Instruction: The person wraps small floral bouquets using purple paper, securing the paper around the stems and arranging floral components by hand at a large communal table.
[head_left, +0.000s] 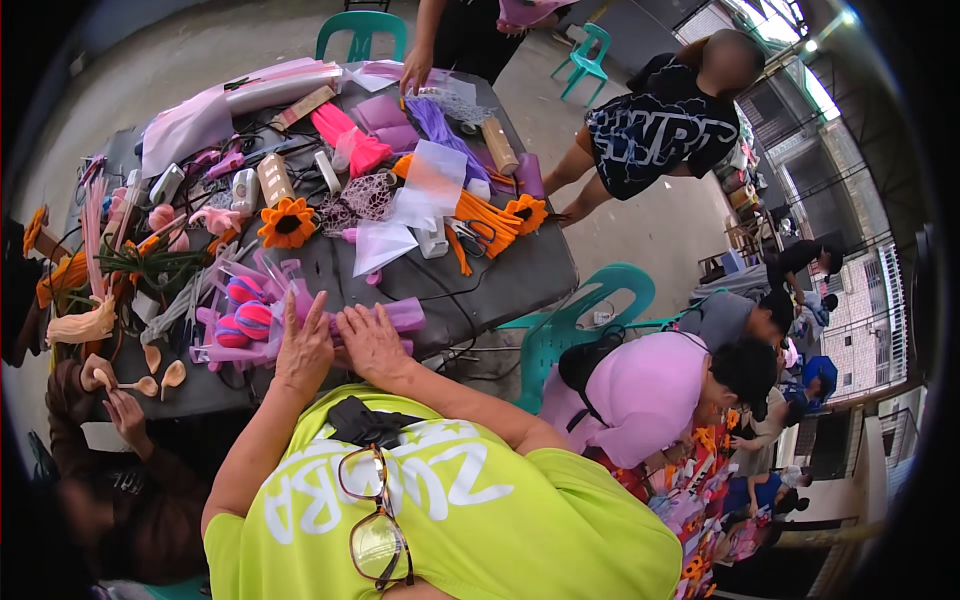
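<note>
A small bouquet of pink-and-purple striped buds in purple wrapping lies at the near table edge, its buds towards the left. My left hand holds the wrapping just right of the buds, index and middle fingers raised and spread, its thumb hidden. Beside it, my right hand lies over the gathered wrap with its fingers fairly straight. Rolled purple wrap sticks out past the right hand. Beyond are an orange fuzzy-wire sunflower, white translucent sheets and scissors.
Glue guns, cords, pink wire flowers and orange fuzzy wires crowd the dark table. At the left, another person's hands hold a pale petal piece. A person's hand reaches over the far edge. A green chair stands right.
</note>
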